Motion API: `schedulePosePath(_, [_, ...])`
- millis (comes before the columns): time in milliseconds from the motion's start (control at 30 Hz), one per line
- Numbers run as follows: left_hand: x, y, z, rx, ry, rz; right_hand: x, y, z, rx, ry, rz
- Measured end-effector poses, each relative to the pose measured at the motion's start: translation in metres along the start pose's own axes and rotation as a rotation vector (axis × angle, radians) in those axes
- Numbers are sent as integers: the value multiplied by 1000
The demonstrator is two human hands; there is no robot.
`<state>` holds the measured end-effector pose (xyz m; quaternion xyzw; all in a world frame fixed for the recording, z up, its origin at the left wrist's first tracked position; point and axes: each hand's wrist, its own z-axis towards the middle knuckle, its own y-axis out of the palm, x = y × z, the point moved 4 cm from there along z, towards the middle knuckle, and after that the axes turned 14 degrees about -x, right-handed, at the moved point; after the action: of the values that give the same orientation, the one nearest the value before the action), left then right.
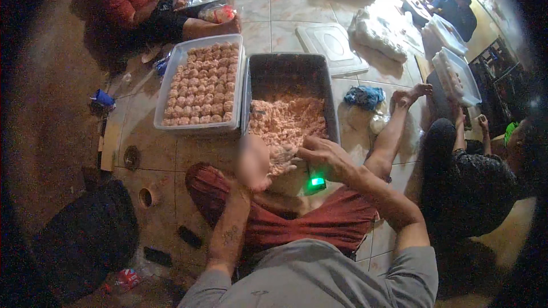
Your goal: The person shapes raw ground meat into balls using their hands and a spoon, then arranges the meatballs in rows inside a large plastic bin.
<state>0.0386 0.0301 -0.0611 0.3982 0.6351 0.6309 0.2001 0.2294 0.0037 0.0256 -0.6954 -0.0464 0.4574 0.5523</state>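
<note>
A dark rectangular tub [289, 72] stands in front of me, its near part heaped with a crumbly pinkish-tan mixture [287, 119]. My left hand [256, 164] is at the tub's near edge, partly covered by a blurred patch, its fingers smeared with mixture. Close to those fingertips, my right hand [323, 154] has its fingers bent over the tub's near right corner. Whether either hand holds a lump is hidden. Left of the tub, a clear plastic container [160, 109] holds rows of rounded balls [201, 85] of similar colour.
A small device with a green light [317, 182] is below my right hand. A white plastic lid [329, 47] and a blue crumpled bag [364, 96] lie on the tiles at right. Other people sit at the upper left and right, near more containers [457, 77]. A blue cup [102, 98] lies left.
</note>
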Motion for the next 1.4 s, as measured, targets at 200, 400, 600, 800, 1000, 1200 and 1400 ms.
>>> schedulePosePath(200, [-3, 9, -4, -7, 62, 17, -3, -3, -1, -11, -9, -121])
schedulePosePath(400, [22, -11, -6, -93, 116, 308, 26, 23, -11, 195, 288, 520])
schedulePosePath(600, [33, 54, -10, -158, -58, 604, -5, 44, 23, 113, 306, 1000])
schedulePosePath(800, [7, 9, -3, -137, -92, 605, -33, 9, 33, 237, 212, 817])
schedulePosePath(1000, [14, -2, 1, -99, 45, 589, 13, 56, -20, 344, 408, 878])
schedulePosePath(1200, [10, -17, -1, -54, 76, 690, 13, 101, -19, 363, 301, 928])
schedulePosePath(1400, [6, -19, -8, -71, 55, 731, 5, 52, -30, 378, 349, 422])
